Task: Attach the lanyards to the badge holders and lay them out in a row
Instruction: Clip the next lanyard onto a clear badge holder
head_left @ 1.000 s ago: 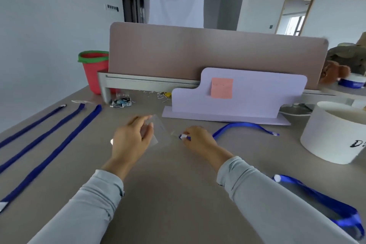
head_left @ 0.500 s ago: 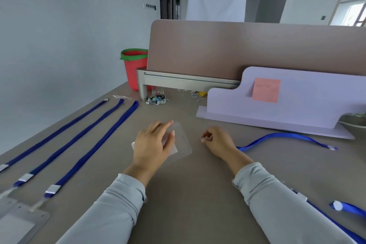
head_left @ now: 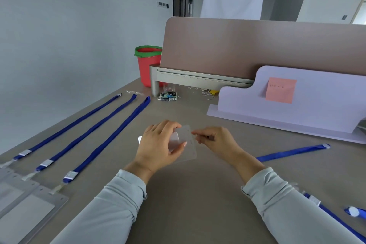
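Note:
My left hand (head_left: 158,144) holds a clear badge holder (head_left: 188,145) by its left side, just above the desk's middle. My right hand (head_left: 216,140) pinches the clip end of a blue lanyard (head_left: 291,152) against the holder's top right edge; the strap trails away to the right across the desk. Three blue lanyards (head_left: 89,132) lie side by side on the left, each joined at its near end to a clear badge holder (head_left: 29,210) at the bottom left.
A lilac card stand (head_left: 316,105) with a pink sticky note stands behind my hands. Further back stand a desk divider (head_left: 257,45) and a red bucket (head_left: 148,65). Another blue lanyard (head_left: 336,222) lies at the lower right. A person in a white shirt stands behind the divider.
My head has turned left and down, bringing the three laid-out lanyards and their holders into view. My right hand has brought the lanyard clip up to the holder's edge.

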`<move>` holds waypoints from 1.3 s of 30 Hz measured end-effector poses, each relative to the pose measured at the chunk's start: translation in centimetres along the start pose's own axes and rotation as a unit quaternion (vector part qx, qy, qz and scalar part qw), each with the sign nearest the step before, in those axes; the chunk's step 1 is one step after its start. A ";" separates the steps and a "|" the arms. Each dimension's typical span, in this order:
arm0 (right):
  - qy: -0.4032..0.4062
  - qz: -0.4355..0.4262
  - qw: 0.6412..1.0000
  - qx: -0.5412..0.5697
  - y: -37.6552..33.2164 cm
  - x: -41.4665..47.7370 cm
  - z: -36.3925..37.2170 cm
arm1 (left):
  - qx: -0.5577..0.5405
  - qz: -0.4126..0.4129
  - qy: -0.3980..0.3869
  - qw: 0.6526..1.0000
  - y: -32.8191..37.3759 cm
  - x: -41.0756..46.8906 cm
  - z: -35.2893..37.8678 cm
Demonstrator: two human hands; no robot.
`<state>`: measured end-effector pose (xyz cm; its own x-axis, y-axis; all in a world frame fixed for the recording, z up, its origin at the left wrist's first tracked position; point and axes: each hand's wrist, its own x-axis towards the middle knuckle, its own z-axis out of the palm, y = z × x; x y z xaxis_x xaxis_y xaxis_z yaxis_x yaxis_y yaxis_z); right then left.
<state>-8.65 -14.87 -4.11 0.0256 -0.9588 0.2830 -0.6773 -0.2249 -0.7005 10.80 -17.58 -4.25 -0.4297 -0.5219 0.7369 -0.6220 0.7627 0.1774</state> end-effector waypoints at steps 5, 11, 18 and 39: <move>0.018 -0.017 0.999 -0.037 -0.5 -0.3 0.4 | 0.010 0.017 -0.023 1.000 -0.5 0.0 0.4; 0.065 0.020 0.998 0.000 -0.7 -0.5 0.2 | 0.063 0.024 -0.030 0.997 -0.4 0.0 0.7; 0.044 0.001 0.997 -0.058 -1.2 -0.8 0.1 | 0.059 0.021 -0.037 0.997 -0.3 0.0 0.5; 0.008 -0.044 0.989 -0.139 -1.2 -0.7 -0.1 | 0.095 0.051 -0.048 0.993 -0.7 0.0 0.9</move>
<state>-7.93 -13.88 -3.35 0.0840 -0.9344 0.3462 -0.8487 -0.2491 -0.4666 10.65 -18.41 -4.95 -0.5512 -0.4873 0.6773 -0.6808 0.7319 -0.0275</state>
